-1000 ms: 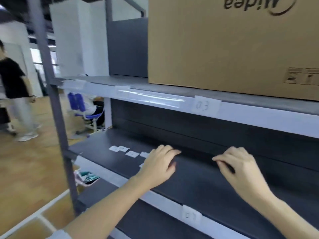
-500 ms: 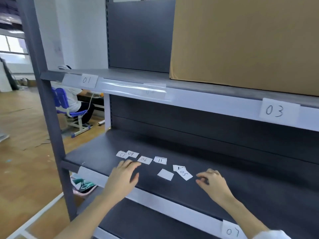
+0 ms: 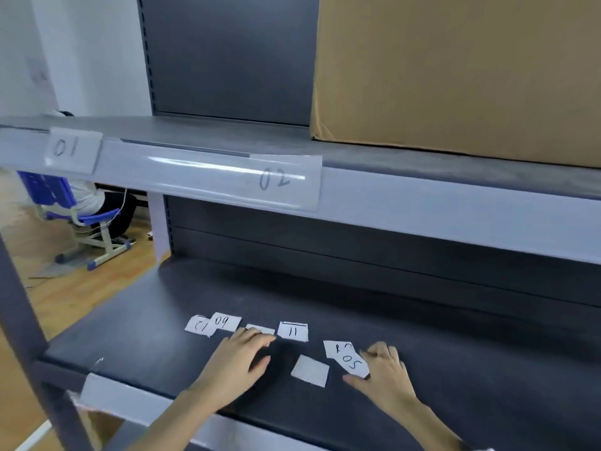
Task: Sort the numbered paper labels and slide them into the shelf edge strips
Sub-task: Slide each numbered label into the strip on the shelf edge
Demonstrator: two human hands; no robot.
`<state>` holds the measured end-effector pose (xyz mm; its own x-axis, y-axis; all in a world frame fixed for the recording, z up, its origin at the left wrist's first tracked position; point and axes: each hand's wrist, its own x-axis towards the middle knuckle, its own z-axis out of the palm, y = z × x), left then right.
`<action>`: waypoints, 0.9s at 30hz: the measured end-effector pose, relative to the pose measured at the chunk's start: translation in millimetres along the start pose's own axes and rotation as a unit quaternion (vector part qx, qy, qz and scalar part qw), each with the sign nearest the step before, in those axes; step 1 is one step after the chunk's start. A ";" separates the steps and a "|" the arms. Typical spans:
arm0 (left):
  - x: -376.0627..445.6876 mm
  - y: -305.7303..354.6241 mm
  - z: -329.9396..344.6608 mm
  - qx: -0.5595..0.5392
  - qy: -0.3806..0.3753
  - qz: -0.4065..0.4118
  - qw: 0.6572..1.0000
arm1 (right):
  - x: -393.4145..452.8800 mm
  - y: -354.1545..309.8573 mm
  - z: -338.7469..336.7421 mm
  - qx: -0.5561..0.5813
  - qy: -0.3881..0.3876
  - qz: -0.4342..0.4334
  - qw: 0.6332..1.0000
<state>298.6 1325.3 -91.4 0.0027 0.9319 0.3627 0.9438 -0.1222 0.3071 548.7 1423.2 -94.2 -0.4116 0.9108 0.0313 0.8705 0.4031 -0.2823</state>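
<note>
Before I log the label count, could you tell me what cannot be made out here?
- Label under the left hand: fingers cover its number, head view.
- Blank label: no number shows on its upper face.
- Label beneath the 05 label: partly overlapped, writing unclear.
- Right hand: grip on 05 unclear.

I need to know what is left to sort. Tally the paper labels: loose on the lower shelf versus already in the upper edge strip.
Loose labels on the lower shelf: 7 ("12", "09", one under the left hand, "11", blank, "05", one beneath it)
Labels in the upper edge strip: 2 ("01", "02")
Total: 9
</note>
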 end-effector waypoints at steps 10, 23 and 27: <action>50.0 -7.5 -11.0 -0.023 -0.085 0.100 0.991 | 8.6 -18.4 -12.1 0.100 0.087 0.034 0.991; 23.2 -27.9 -13.3 -0.127 -0.172 0.134 0.968 | -14.4 -114.1 16.6 0.154 0.041 -0.060 0.985; 17.3 -39.6 -21.2 -0.096 -0.156 0.101 0.978 | -11.5 -94.2 14.3 0.133 0.058 -0.074 0.987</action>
<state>254.3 1339.0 -78.6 0.3110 0.9375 0.1560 0.8346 -0.3479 0.4271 467.6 1373.4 -81.6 -0.4810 0.8545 0.1962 0.6955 0.5081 -0.5080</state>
